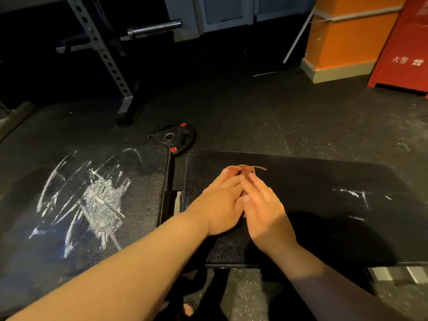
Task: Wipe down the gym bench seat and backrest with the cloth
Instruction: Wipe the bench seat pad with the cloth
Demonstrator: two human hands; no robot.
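I see a reddish-brown cloth [251,169] on a black, pebble-grained worktop [312,181]. The pad left of the cloth [143,181] carries a wide tangle of white, scuffed streaks; the pad under the cloth [347,177] shows only a few thin white marks to the cloth's right. Beyond the cloth, a black weight plate [172,136] bears small red labels. The floor [254,112] is dark grey, flecked with pale specks. Far right of the cloth stand an orange pillar [342,38] with a cream base and a red cabinet [405,42] with white characters.
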